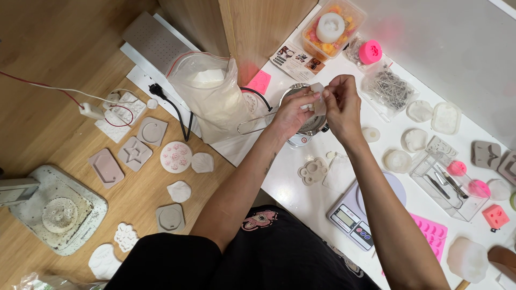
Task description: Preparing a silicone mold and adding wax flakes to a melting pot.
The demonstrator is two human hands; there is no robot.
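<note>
The hands (317, 104) hide most of the metal pot (306, 126).

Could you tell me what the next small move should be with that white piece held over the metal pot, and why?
Probably break the white piece apart and let the bits drop into the pot. Both hands, left and right, pinch it from either side directly above the pot's open mouth, so anything released should fall straight in.

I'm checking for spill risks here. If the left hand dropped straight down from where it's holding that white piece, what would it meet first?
Most likely the metal pot: the left hand hovers over its open rim, sharing a pale wax-like piece with the right hand. Depth is hard to judge from overhead.
</note>
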